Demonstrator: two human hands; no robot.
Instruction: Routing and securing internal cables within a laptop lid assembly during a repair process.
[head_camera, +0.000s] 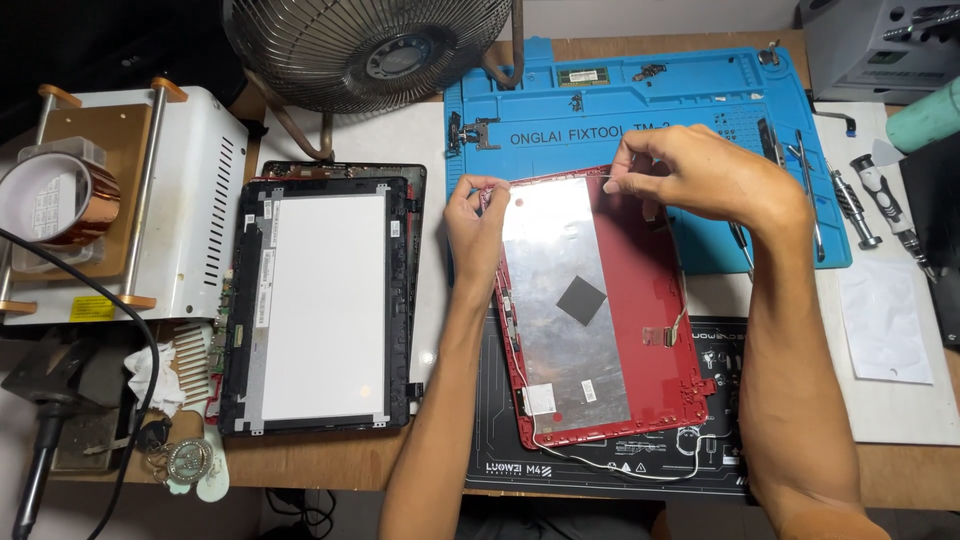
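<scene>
One red plastic lid (640, 300), rectangular and lined inside with shiny silver foil bearing one black square, lies tilted across a blue mat (620, 100) and a black mat (600, 470). The left hand (478, 225) pinches the lid's top left corner, and the right hand (705, 175) is closed narrow on its top edge. One flat white screen panel (325, 305) rests in a black frame at left, beside one roll of amber tape (60, 205) and one wire-grilled fan (370, 45).

Both hands (590, 195) gripping red laptop lid (640, 300), blue mat (620, 110)
</scene>
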